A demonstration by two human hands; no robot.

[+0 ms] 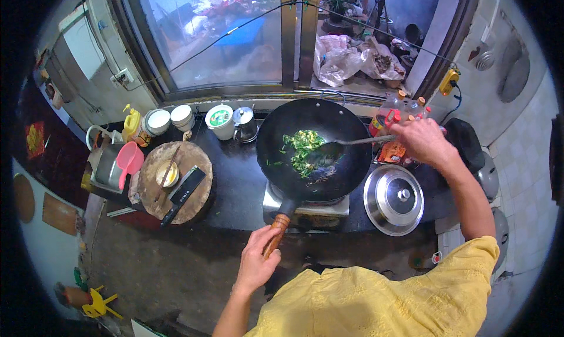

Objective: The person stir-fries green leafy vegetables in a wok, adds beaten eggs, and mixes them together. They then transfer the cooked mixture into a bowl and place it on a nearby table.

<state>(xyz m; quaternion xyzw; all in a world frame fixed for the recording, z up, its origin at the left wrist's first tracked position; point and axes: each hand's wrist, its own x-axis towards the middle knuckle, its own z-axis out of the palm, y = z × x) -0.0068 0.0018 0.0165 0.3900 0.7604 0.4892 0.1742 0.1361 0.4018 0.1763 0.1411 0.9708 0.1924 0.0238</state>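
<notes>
A black wok (pixel 282 130) rests on a metal-fronted stove (pixel 326 211). My left hand (pixel 261 258) is closed around its wooden handle (pixel 276 235). Chopped greens with pale yellow pieces (pixel 304 154) lie in the wok, left of its middle. In my right hand (pixel 424 142) is a long-handled metal spatula (pixel 365 141), reaching in over the rim from the right; its dark head is among or beside the greens and hard to make out. A steel lid with a glass centre (pixel 393 200) lies on the counter to the right of the stove.
Left on the black counter (pixel 238 182), a round wooden chopping block (pixel 150 165) holds a cleaver (pixel 188 186), a bowl (pixel 167 178) and chopsticks (pixel 171 165). Behind stand stacked bowls (pixel 158 121), a white tub (pixel 220 123) and a lidded pot (pixel 245 127). Bottles (pixel 392 105) crowd the right back.
</notes>
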